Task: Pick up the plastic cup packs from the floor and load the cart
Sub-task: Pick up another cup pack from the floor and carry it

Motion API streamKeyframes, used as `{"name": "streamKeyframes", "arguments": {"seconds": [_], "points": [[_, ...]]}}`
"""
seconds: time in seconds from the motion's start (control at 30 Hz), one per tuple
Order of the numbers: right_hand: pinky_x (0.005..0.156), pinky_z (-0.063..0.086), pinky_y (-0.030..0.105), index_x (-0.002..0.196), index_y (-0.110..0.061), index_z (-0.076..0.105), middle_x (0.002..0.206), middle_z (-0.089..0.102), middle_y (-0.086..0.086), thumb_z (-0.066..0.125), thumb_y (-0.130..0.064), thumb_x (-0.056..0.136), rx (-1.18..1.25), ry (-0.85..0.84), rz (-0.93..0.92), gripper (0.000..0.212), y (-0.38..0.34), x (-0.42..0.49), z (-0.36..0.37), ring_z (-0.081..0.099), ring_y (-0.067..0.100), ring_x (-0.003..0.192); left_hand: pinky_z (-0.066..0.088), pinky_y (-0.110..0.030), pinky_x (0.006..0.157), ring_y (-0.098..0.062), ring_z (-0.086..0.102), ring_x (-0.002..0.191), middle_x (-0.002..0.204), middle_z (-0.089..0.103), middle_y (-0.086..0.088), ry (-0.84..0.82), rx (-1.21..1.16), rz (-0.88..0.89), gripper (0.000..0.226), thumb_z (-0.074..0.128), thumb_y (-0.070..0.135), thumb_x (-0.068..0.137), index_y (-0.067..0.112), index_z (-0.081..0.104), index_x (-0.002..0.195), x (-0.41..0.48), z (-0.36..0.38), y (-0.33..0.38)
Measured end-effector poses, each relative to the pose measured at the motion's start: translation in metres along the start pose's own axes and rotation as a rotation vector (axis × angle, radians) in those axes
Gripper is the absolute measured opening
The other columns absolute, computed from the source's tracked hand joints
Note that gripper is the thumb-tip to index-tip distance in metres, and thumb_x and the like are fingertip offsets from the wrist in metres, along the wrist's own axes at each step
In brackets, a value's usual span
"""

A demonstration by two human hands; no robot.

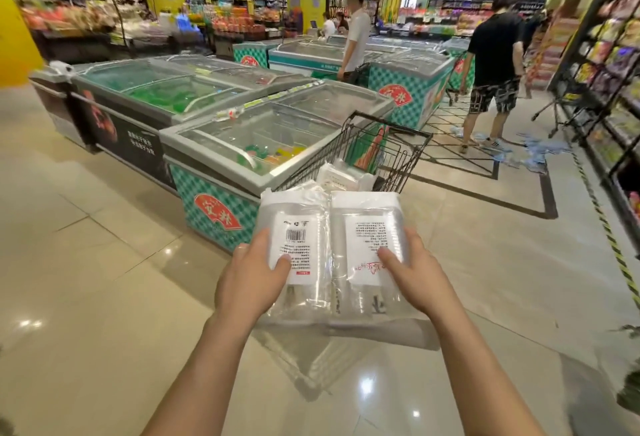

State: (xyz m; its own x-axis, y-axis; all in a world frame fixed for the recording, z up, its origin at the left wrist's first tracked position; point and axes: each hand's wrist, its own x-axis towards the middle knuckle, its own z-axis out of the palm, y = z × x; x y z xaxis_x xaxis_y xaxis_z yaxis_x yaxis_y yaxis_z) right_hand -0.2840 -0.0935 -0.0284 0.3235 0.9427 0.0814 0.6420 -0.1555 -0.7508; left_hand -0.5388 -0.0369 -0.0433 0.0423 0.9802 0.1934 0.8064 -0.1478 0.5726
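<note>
Head view: left hand (252,279) and right hand (417,278) each clamp a plastic cup pack (298,224), thumbs atop, fingers wrapped under the near edges; likely light, slick-filmed, crushable; cart (388,155) just beyond the fingers.

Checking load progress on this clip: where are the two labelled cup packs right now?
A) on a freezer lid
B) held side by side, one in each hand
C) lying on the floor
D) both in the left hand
B: the left hand grips the barcode pack and the right hand grips the second pack, both held up just short of the cart.
</note>
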Motion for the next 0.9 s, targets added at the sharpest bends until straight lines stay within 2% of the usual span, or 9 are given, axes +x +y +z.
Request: {"name": "streamKeyframes", "arguments": {"seconds": [0.13, 0.27, 0.33, 0.43, 0.5, 0.6, 0.7, 0.83, 0.9], "points": [[0.078, 0.041, 0.032, 0.142, -0.027, 0.034, 0.116, 0.058, -0.011, 0.055, -0.044, 0.094, 0.029, -0.039, -0.017, 0.054, 0.014, 0.095, 0.003, 0.052, 0.011, 0.093, 0.044, -0.034, 0.077, -0.026, 0.053, 0.11, 0.117, 0.056, -0.006, 0.007, -0.007, -0.05, 0.056, 0.048, 0.049, 0.09, 0.036, 0.029, 0.141, 0.075, 0.034, 0.02], [0.075, 0.043, 0.032, 0.141, -0.03, 0.033, 0.123, 0.061, -0.009, 0.054, -0.046, 0.094, 0.012, -0.071, -0.044, 0.054, 0.025, 0.186, 0.002, 0.055, 0.011, 0.092, 0.046, -0.035, 0.08, -0.027, 0.052, 0.112, 0.118, 0.055, -0.007, 0.007, -0.017, -0.098, 0.054, 0.048, 0.048, 0.091, 0.034, 0.031, 0.14, 0.148, 0.066, 0.038], [0.075, 0.042, 0.031, 0.144, -0.031, 0.03, 0.124, 0.059, -0.011, 0.054, -0.047, 0.093, -0.007, -0.074, -0.049, 0.058, 0.03, 0.228, 0.002, 0.058, 0.013, 0.098, 0.047, -0.038, 0.083, -0.029, 0.052, 0.111, 0.119, 0.054, -0.008, 0.007, -0.016, -0.11, 0.052, 0.049, 0.046, 0.091, 0.033, 0.033, 0.139, 0.181, 0.079, 0.047], [0.084, 0.046, 0.035, 0.148, -0.032, 0.026, 0.128, 0.056, -0.015, 0.054, -0.048, 0.092, -0.001, -0.096, -0.048, 0.065, 0.037, 0.284, 0.007, 0.058, 0.017, 0.113, 0.045, -0.037, 0.084, -0.031, 0.053, 0.111, 0.122, 0.053, -0.011, 0.011, -0.015, -0.135, 0.053, 0.049, 0.043, 0.093, 0.032, 0.033, 0.142, 0.227, 0.095, 0.057], [0.09, 0.048, 0.04, 0.149, -0.031, 0.024, 0.135, 0.057, -0.01, 0.053, -0.049, 0.093, -0.011, -0.119, -0.044, 0.066, 0.04, 0.322, 0.015, 0.059, 0.019, 0.114, 0.043, -0.036, 0.083, -0.031, 0.053, 0.113, 0.123, 0.052, -0.012, 0.01, -0.019, -0.149, 0.053, 0.05, 0.042, 0.093, 0.031, 0.033, 0.142, 0.259, 0.107, 0.059], [0.092, 0.043, 0.039, 0.153, -0.027, 0.016, 0.143, 0.051, -0.003, 0.051, -0.048, 0.095, -0.046, -0.154, -0.008, 0.071, 0.045, 0.381, 0.033, 0.054, 0.024, 0.121, 0.042, -0.036, 0.085, -0.03, 0.05, 0.117, 0.126, 0.051, -0.01, -0.005, -0.026, -0.177, 0.055, 0.049, 0.043, 0.093, 0.031, 0.032, 0.144, 0.313, 0.129, 0.05], [0.097, 0.043, 0.042, 0.154, -0.029, 0.013, 0.145, 0.048, -0.003, 0.052, -0.051, 0.094, -0.045, -0.153, 0.001, 0.075, 0.048, 0.439, 0.056, 0.051, 0.025, 0.126, 0.041, -0.035, 0.087, -0.029, 0.047, 0.12, 0.129, 0.05, -0.01, -0.015, -0.05, -0.194, 0.058, 0.049, 0.043, 0.093, 0.032, 0.028, 0.146, 0.37, 0.155, 0.035], [0.089, 0.044, 0.035, 0.151, -0.032, 0.021, 0.125, 0.048, -0.02, 0.056, -0.045, 0.094, -0.013, -0.132, -0.057, 0.069, 0.049, 0.516, 0.085, 0.052, 0.009, 0.111, 0.044, -0.036, 0.089, -0.027, 0.047, 0.117, 0.127, 0.051, -0.008, -0.035, -0.106, -0.203, 0.061, 0.05, 0.042, 0.091, 0.034, 0.026, 0.146, 0.45, 0.191, 0.014], [0.092, 0.046, 0.037, 0.15, -0.033, 0.024, 0.121, 0.045, -0.024, 0.058, -0.046, 0.093, -0.003, -0.136, -0.059, 0.067, 0.05, 0.553, 0.095, 0.053, 0.008, 0.111, 0.046, -0.041, 0.091, -0.028, 0.048, 0.116, 0.127, 0.051, -0.009, -0.062, -0.122, -0.224, 0.061, 0.05, 0.045, 0.089, 0.037, 0.025, 0.144, 0.487, 0.205, 0.007]]}}
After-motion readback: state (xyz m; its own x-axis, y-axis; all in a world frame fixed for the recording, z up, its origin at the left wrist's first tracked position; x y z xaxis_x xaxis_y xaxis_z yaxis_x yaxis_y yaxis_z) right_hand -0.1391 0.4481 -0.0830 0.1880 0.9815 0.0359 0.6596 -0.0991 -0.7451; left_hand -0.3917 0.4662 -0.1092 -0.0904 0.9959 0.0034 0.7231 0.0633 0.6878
